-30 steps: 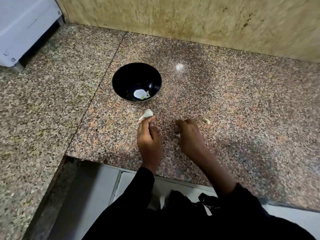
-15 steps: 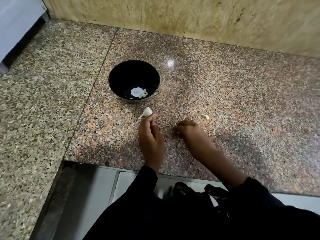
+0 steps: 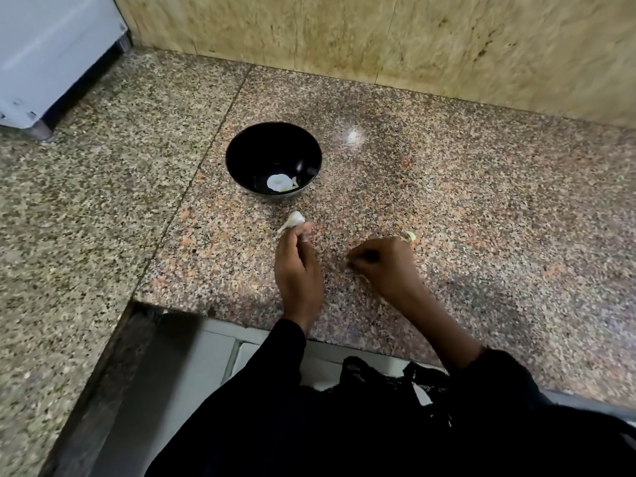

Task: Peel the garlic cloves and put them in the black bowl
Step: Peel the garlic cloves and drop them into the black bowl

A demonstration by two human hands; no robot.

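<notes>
A white appliance [image 3: 51, 56] sits at the far left corner of the granite counter [image 3: 481, 201], and a tan stone wall [image 3: 378, 39] backs it. My black sleeves [image 3: 275, 390] fill the near edge. Nothing lies between my hands and the bowl [image 3: 241, 156], which stands just beyond my left hand with a peeled clove [image 3: 278, 182] and a small scrap pale against its bottom.

My left hand [image 3: 297, 270] pinches a garlic clove [image 3: 294, 220] between thumb and fingertips, its thin tail pointing left, just short of the bowl's near side. My right hand [image 3: 385, 265] rests curled on the counter, fingertips drawn together near a pale fleck; I cannot tell whether they hold anything. A bit of skin [image 3: 410, 235] lies just past that hand's knuckles.

Against a second ago, little has changed: the clove is in the same pinch, the right hand is about as far from the left, and the bowl's contents look the same. My view has tilted slightly, so the appliance shows more than half a second ago.
</notes>
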